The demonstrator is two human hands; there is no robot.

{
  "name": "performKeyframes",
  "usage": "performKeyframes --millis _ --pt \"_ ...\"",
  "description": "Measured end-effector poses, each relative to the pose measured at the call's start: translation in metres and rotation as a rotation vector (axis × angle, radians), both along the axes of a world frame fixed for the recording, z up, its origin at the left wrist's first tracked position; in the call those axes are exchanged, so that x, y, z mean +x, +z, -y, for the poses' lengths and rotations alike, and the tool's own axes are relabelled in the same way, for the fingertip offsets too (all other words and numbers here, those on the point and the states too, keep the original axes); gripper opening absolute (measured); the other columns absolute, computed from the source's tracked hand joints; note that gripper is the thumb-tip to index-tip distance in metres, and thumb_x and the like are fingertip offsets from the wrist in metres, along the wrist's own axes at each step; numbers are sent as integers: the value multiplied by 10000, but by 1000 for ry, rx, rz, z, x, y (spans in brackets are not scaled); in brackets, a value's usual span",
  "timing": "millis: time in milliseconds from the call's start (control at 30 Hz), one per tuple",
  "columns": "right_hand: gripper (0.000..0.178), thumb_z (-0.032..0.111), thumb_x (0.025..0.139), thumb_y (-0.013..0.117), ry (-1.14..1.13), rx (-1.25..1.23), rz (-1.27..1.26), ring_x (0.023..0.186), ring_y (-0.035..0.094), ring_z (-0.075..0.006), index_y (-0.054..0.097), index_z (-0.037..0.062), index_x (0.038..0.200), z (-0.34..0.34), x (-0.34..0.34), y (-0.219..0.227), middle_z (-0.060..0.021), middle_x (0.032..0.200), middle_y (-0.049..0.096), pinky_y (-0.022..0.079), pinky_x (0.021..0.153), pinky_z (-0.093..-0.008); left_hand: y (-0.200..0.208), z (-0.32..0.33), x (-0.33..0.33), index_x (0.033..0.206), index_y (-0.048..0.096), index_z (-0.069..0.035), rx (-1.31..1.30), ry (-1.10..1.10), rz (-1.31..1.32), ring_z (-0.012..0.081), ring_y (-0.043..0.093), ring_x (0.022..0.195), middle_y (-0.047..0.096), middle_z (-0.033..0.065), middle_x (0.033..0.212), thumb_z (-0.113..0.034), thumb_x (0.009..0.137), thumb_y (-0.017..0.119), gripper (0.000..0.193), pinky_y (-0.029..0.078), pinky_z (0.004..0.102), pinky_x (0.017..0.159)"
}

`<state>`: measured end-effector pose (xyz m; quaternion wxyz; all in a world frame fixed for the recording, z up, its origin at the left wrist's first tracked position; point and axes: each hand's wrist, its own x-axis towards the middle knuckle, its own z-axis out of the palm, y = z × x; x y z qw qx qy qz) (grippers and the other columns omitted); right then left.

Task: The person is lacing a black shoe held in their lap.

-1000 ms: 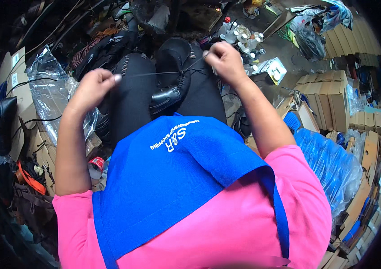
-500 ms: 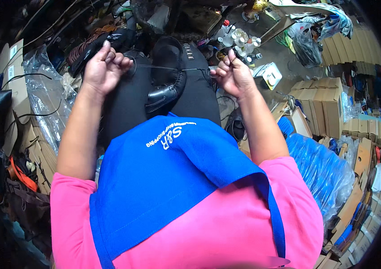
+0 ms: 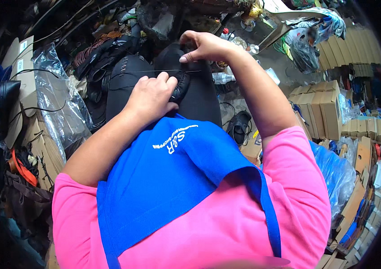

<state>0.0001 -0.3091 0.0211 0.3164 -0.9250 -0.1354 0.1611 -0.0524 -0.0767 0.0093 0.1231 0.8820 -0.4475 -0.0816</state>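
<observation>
I count two legs (image 3: 121, 89), one shoe (image 3: 168, 58) between them, its near part hidden under one left hand (image 3: 153, 96), curled, its far end beside one right hand (image 3: 203, 47), half-open, either hand's grip unreadable from here, and one thread (image 3: 145, 71), ends indistinct.

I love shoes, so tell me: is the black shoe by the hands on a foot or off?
Off: the shoe rests on the person's legs, with the left hand holding its near end.
</observation>
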Motion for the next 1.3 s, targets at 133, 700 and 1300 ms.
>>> performKeyframes --millis 133,700,1300 --pt "399 431 806 700 -62 -32 -167 676 488 -92 641 45 888 -1 -7 -6 2 671 547 413 619 -285 -10 -12 2 992 568 -47 -77 -34 4 308 603 852 580 118 931 -256 681 753 418 473 398 776" --pt "348 355 830 684 -589 339 -69 558 470 -64 673 12 775 -9 -102 -39 6 585 553 404 521 -271 -13 -14 42 1039 640 -150 29 -254 130 262 610 815 589 62 913 -84 748 600 301 462 374 749" --pt "246 261 831 708 -430 301 -142 651 458 -30 620 35 788 -6 -84 -34 56 679 530 382 574 -222 -18 -24 8 924 614 -79 -204 -219 152 227 604 808 584 70 856 -291 667 748 359 421 356 729"
